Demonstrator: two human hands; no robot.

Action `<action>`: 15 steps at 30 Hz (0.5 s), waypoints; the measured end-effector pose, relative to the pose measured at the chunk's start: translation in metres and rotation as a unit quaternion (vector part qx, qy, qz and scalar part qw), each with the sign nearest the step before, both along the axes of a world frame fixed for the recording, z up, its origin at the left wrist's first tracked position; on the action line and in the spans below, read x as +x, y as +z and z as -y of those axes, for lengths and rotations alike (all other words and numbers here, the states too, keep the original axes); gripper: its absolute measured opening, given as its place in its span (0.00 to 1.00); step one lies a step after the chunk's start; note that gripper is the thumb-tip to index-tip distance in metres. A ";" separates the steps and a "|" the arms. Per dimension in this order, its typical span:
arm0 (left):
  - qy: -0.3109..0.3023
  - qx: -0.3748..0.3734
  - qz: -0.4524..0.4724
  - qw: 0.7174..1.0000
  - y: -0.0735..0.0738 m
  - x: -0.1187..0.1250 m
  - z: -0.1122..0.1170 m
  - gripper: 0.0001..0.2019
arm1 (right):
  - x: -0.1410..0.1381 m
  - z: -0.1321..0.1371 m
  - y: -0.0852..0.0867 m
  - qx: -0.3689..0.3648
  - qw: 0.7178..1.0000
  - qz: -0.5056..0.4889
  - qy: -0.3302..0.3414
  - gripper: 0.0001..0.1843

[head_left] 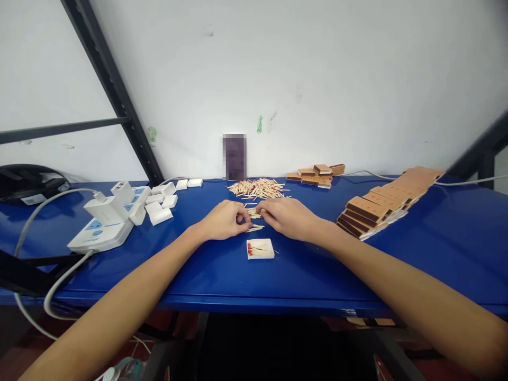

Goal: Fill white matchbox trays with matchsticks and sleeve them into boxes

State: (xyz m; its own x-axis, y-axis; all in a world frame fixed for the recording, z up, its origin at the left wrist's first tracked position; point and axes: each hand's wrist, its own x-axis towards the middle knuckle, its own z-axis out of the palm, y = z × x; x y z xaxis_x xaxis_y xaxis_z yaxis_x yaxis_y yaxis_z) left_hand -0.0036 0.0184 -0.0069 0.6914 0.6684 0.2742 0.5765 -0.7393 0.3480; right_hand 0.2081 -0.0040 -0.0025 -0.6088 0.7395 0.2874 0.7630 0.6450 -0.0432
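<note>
My left hand is closed, its thumb and fingertips pinched at the ends of a few matchsticks on the blue tabletop. Facing it, my right hand has its fingers curled together at another small bunch of matchsticks, and its fingertips partly hide them. Just nearer to me lies an uncovered white matchbox tray with several red-tipped matches inside, heads to the left. Beyond both hands spreads a big loose heap of matchsticks.
White empty matchbox trays lie on the left beside a power strip with plugs and cables. Matchbox sleeves are piled at the back, and a long overlapping row of matchboxes stands right. A blurred dark rectangle leans on the wall.
</note>
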 end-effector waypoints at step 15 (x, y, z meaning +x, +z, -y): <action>0.038 0.040 -0.032 0.998 0.000 -0.006 -0.007 0.08 | 0.002 -0.004 -0.005 -0.026 0.999 0.018 -0.016 0.09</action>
